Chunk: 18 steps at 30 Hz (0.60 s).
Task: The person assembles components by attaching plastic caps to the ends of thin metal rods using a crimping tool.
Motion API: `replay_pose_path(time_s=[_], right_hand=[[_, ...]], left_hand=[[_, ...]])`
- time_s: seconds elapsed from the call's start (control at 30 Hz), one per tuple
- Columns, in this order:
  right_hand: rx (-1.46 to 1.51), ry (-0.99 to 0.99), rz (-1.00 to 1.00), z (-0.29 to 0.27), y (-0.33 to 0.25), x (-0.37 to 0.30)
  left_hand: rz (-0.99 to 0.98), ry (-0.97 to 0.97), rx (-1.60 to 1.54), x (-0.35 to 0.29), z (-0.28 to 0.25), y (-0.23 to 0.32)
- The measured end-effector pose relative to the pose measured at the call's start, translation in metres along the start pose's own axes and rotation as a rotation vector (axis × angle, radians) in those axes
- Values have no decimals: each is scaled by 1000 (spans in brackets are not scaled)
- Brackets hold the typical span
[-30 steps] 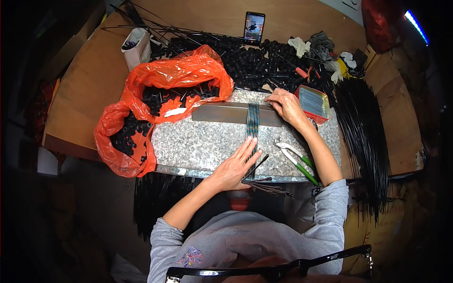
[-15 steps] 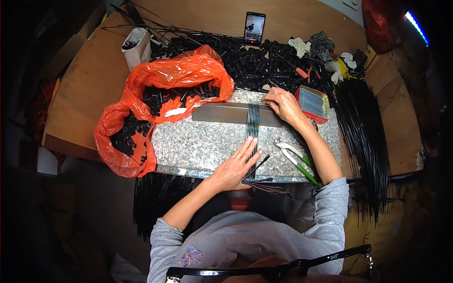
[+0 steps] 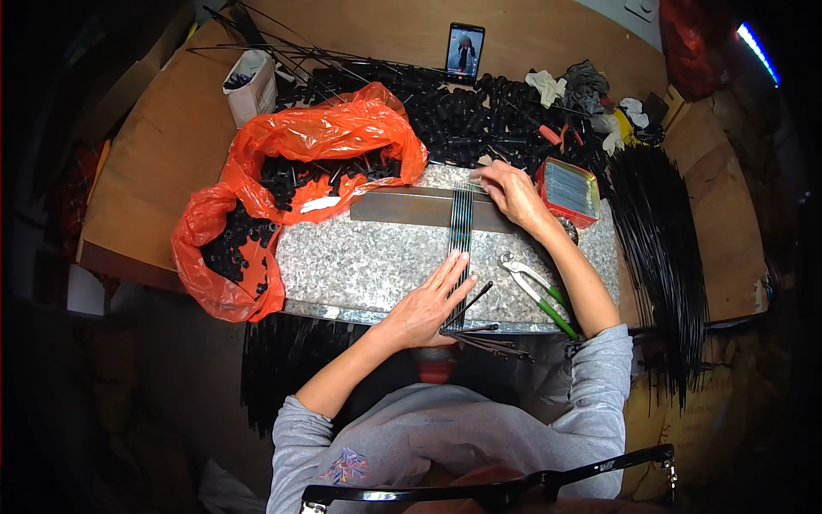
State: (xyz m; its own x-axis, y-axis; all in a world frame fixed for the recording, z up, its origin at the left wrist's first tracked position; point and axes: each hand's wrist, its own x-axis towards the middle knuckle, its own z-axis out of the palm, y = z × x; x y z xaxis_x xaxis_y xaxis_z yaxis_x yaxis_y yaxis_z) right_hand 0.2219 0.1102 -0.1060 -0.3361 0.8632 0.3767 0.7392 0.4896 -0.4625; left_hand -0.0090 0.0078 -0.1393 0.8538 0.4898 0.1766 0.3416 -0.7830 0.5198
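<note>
My left hand (image 3: pixel 424 310) lies flat with its fingers stretched over a row of thin black rods (image 3: pixel 461 224), pressing them against the grey speckled stone slab (image 3: pixel 342 265). The rods lie side by side across a flat dark metal bar (image 3: pixel 398 209), their far ends just past it. At those ends my right hand (image 3: pixel 514 195) has thumb and fingers pinched together; what they hold, if anything, is too small to make out. Pincers with green handles (image 3: pixel 541 298) rest on the slab beside my right forearm. Several rod ends (image 3: pixel 492 343) fan out past the near edge.
An orange plastic bag (image 3: pixel 227 291) with small black parts stands left. More black parts (image 3: pixel 462 120) heap behind the slab, below an upright phone (image 3: pixel 463 53). A red box (image 3: pixel 569 193) of thin pins is at right, beside a long bundle of black rods (image 3: pixel 664 265).
My right hand has shifted very slightly left at the rods' far ends, its fingertips blurred. My left hand stays on the rods. The phone's picture differs.
</note>
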Motion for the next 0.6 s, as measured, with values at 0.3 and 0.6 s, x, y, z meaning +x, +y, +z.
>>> replay_pose_path(time_s=[0.3,0.6], right_hand=[[374,129,160,12,2,11],[589,-541,52,-33,-106,-91]], left_hand=[[6,-12,16,1,2,-1],[26,-11,28,-4,2,-5]])
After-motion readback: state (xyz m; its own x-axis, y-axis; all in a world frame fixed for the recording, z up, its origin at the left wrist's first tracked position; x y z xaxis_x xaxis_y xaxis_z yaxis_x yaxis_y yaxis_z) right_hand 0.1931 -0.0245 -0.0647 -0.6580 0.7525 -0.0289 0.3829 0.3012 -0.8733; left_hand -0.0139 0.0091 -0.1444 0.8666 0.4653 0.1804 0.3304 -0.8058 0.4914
